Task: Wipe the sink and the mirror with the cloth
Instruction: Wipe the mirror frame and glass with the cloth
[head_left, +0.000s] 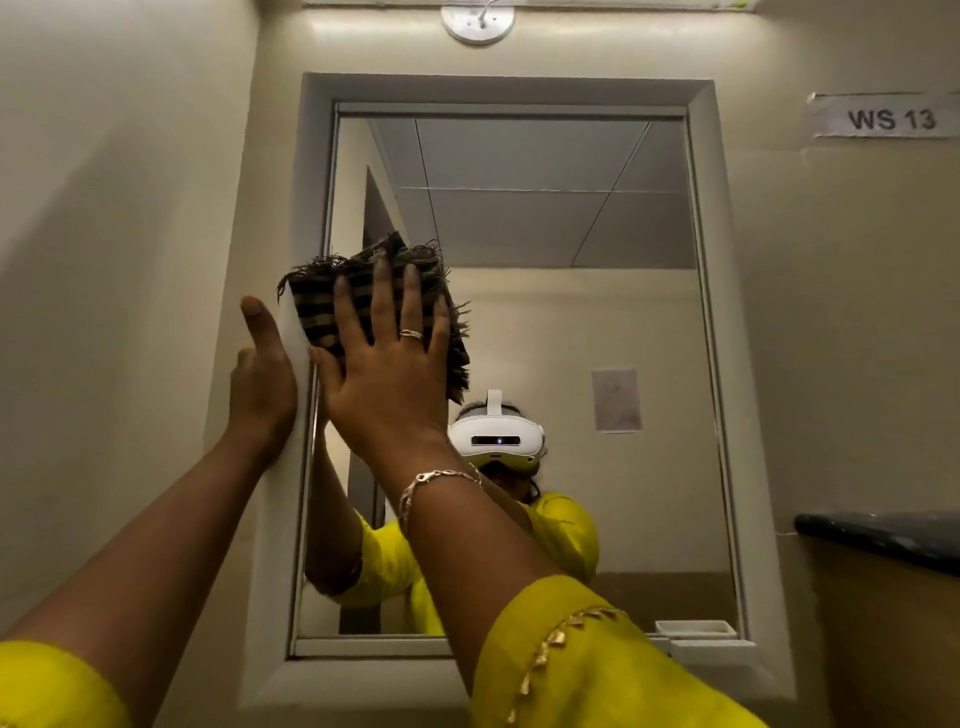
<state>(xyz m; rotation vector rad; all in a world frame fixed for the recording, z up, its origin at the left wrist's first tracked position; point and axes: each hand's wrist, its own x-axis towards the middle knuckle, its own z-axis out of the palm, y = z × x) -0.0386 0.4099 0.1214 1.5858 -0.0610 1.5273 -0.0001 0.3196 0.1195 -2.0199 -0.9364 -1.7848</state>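
Observation:
A wall mirror (545, 332) in a thick white frame (709, 260) fills the middle of the head view. My right hand (387, 364) lies flat, fingers spread, and presses a brown checked cloth (322, 306) with frayed edges against the glass near the mirror's left edge, about halfway up. My left hand (262, 379) rests against the left side of the frame, thumb up, holding nothing. The sink is out of view. The glass reflects a person in yellow wearing a white headset.
A small white tray (711, 644) sits on the frame's lower right ledge. A dark countertop edge (883, 535) juts in at the right. A paper label reading WS 13 (891, 118) is taped on the wall, and a round light base (477, 23) hangs above the mirror.

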